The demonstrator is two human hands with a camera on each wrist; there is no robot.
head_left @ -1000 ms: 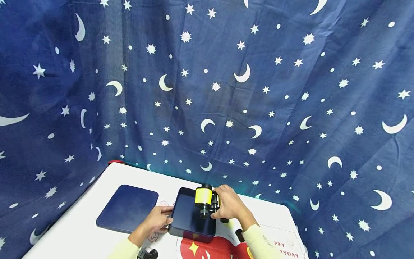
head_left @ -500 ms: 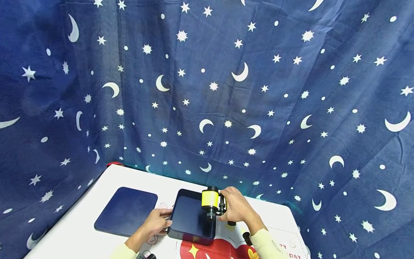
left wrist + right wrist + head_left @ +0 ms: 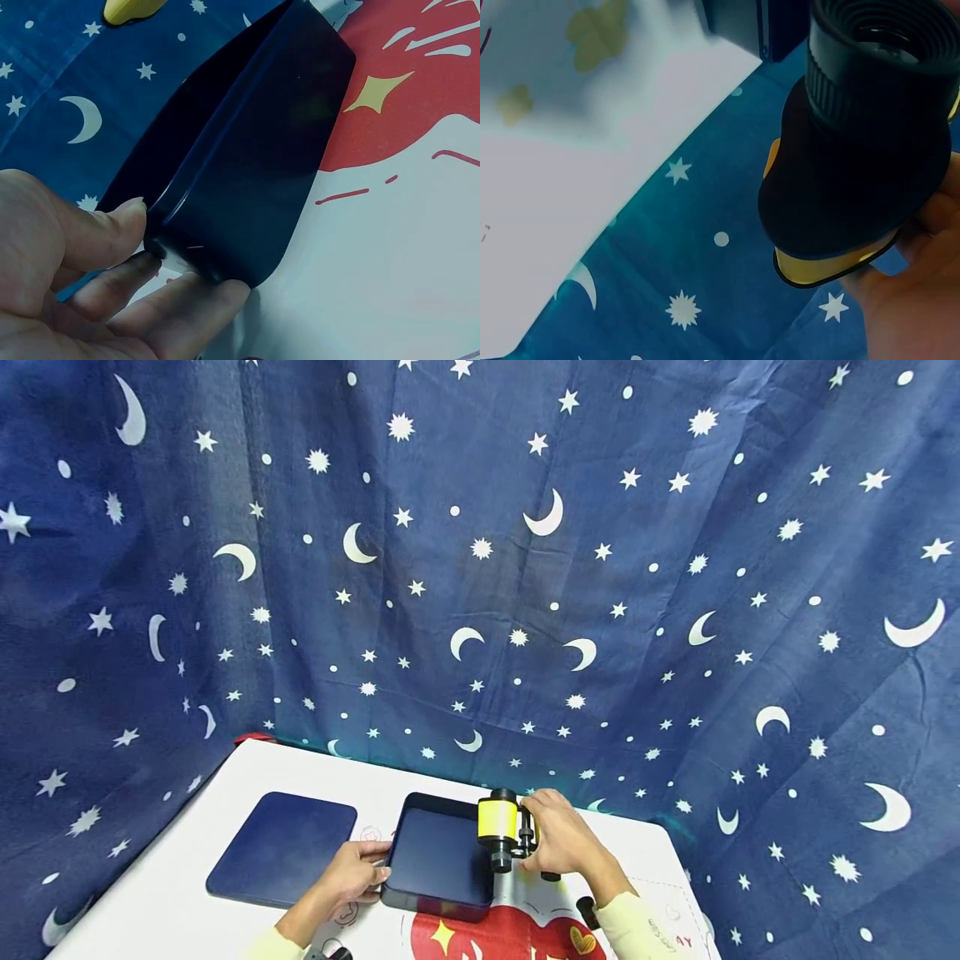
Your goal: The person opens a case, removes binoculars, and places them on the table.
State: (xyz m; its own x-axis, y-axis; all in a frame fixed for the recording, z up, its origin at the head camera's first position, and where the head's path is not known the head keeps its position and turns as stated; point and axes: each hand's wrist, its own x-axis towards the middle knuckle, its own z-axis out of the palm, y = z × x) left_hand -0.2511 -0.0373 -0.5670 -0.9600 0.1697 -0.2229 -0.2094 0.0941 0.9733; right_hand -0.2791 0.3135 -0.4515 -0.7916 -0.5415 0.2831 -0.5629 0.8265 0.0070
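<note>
My right hand [image 3: 562, 832] grips a pair of yellow and black binoculars [image 3: 498, 820] at their right barrel, above the right side of an open dark blue box [image 3: 438, 906]. In the right wrist view the binoculars' eyepiece [image 3: 885, 45] faces the camera, and my fingers hold the barrel's far side. At the box's left wall, my left hand [image 3: 352, 872] holds the box, thumb near the rim and fingers lower on the outer side, as the left wrist view [image 3: 225, 172] shows.
A flat dark blue lid [image 3: 285, 847] lies left of the box on the white table [image 3: 247, 768], which bears red printed artwork. Beyond the far edge hangs a blue curtain [image 3: 420, 677] with moons and stars. A small black object [image 3: 587, 912] sits by the right sleeve.
My right hand has carried the binoculars to the right, from over the box's inside toward its right wall. The left hand stays on the box. The head view has shifted slightly.
</note>
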